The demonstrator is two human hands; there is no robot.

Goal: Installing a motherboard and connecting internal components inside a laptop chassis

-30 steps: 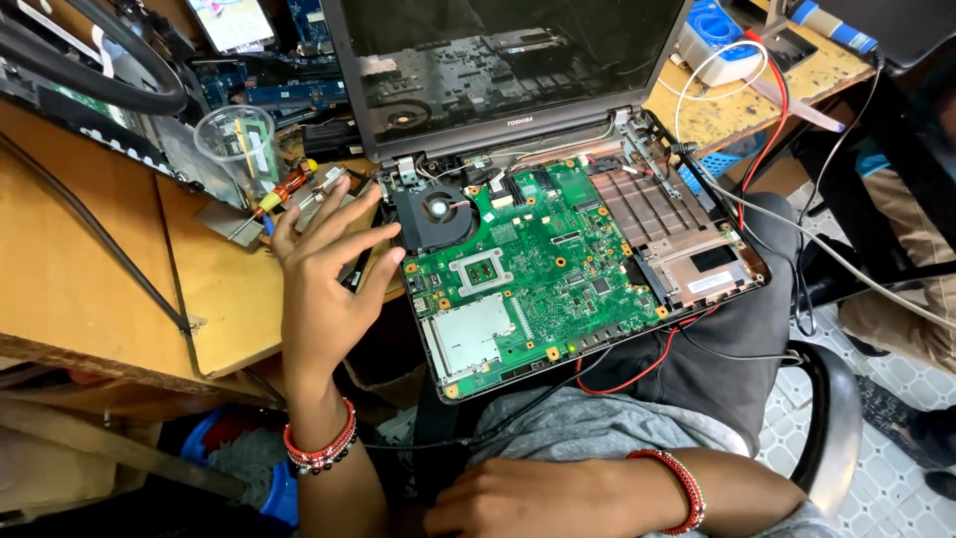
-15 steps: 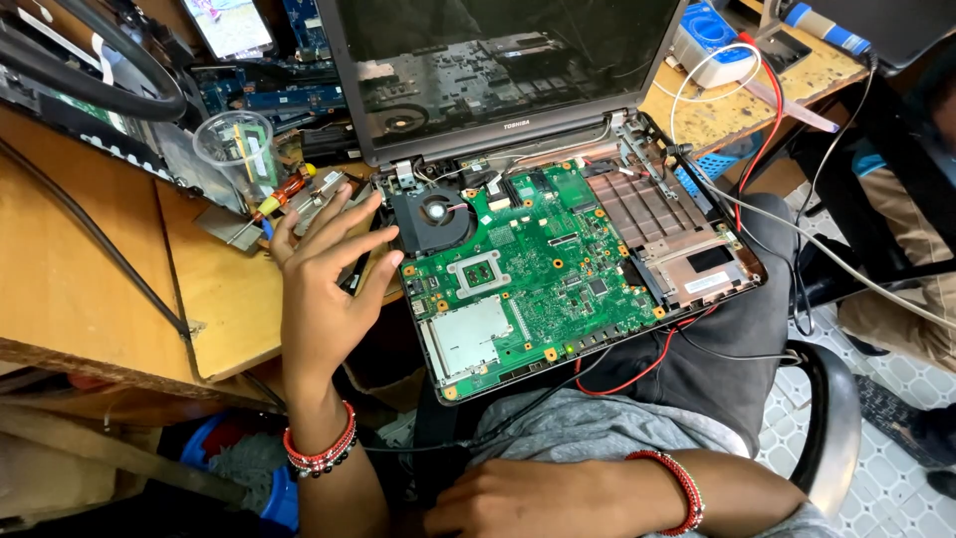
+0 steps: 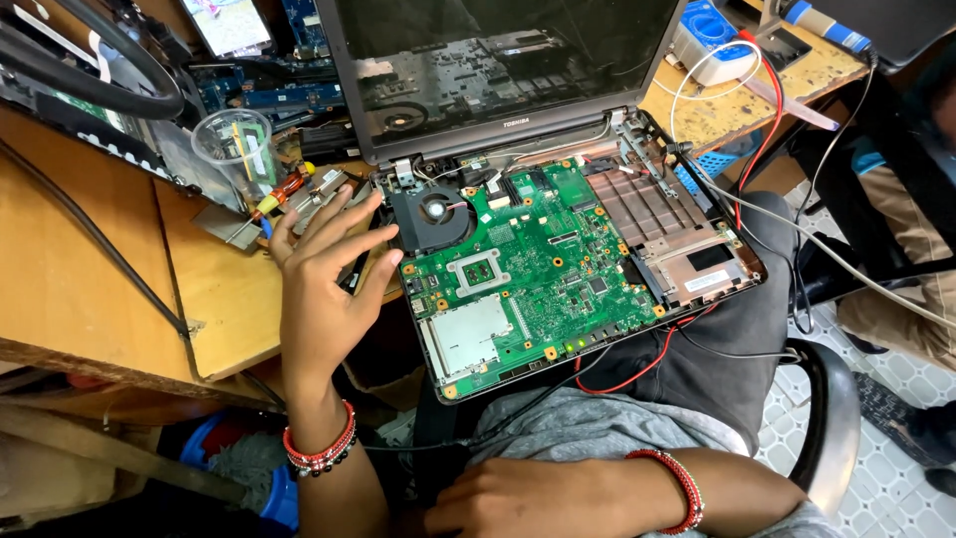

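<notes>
An opened laptop lies on my lap with its green motherboard [image 3: 528, 269] and black cooling fan [image 3: 433, 211] bare, its dark screen [image 3: 498, 60] tilted up behind. My left hand [image 3: 324, 289] hovers at the laptop's left edge beside the fan, fingers spread, holding nothing. Just past its fingertips lie a small metal bracket [image 3: 324, 189] and a screwdriver [image 3: 279, 194] with a yellow and red handle. My right hand [image 3: 518, 498] rests on my lap below the laptop, fingers curled, with nothing seen in it.
A wooden desk [image 3: 90, 289] at the left carries a clear plastic cup [image 3: 234, 149], circuit boards and thick black cables. A red wire [image 3: 637, 369] hangs from the laptop's front edge. Another person's leg [image 3: 896, 229] is at the right, beside my chair's rim [image 3: 827, 418].
My left hand has come off the metal bracket and drawn back a little toward me, its fingers now spread apart. The right hand has not moved.
</notes>
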